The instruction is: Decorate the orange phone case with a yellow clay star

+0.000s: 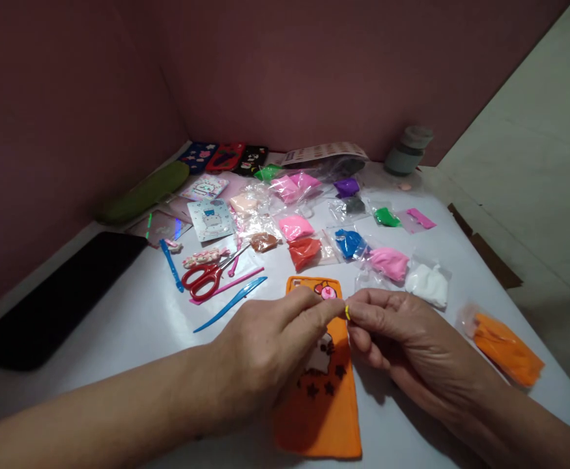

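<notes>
A tiny yellow piece of clay (348, 313) sits between my two hands' fingertips. My right hand (406, 332) pinches it between thumb and forefinger, the other fingers curled. From the other side, my left hand (260, 345) has its fingers bent together with the tips against the yellow piece; its thumb is hidden. Beneath both hands lies an orange clay-covered phone case (321, 426). It carries a pink round decoration with red by the top edge, a pale character figure in the middle and several dark stars. My left hand covers part of the case.
Red-handled scissors (204, 280), a blue clay knife (230, 303) and other modelling tools lie left. Bagged coloured clay (297, 228) spreads across the back, with white clay (426, 284) and orange clay (507, 345) right. A black slab (60, 299) lies left; a jar (406, 153) stands back right.
</notes>
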A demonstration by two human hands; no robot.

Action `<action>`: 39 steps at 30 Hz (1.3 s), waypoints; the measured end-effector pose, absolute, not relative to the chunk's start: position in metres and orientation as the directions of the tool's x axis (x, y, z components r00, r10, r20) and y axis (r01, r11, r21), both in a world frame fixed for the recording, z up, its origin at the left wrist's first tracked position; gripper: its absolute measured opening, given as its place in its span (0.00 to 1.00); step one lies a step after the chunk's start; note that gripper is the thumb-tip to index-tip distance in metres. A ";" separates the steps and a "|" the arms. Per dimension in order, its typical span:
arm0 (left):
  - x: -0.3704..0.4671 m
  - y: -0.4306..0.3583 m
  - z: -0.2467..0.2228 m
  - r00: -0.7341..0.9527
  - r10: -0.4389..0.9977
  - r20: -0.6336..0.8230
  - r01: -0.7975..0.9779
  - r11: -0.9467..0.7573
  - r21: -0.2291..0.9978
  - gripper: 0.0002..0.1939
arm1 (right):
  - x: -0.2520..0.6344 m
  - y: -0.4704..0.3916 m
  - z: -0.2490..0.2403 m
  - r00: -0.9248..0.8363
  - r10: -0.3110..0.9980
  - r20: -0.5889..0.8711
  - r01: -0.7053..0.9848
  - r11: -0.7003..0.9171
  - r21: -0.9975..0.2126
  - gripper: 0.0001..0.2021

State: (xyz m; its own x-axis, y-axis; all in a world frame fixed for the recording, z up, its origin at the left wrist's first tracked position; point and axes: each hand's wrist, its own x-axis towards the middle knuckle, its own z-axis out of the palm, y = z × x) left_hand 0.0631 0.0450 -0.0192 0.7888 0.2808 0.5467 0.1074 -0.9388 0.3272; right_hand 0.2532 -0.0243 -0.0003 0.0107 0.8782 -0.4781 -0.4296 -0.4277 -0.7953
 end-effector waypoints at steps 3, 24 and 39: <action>0.062 0.052 -0.012 0.728 0.384 0.568 0.191 -0.909 0.370 0.14 | 0.256 -0.023 0.003 0.044 0.887 -0.461 -0.445 -0.396 -0.804 0.12; 0.061 0.082 -0.006 0.527 0.726 0.443 0.422 -0.675 0.605 0.09 | 0.260 -0.023 0.000 0.021 0.926 -0.376 -0.501 -0.316 -0.806 0.08; 0.061 0.085 -0.008 0.570 0.656 0.495 0.393 -0.746 0.537 0.10 | 0.258 -0.021 -0.002 -0.070 0.922 -0.380 -0.555 -0.353 -0.753 0.08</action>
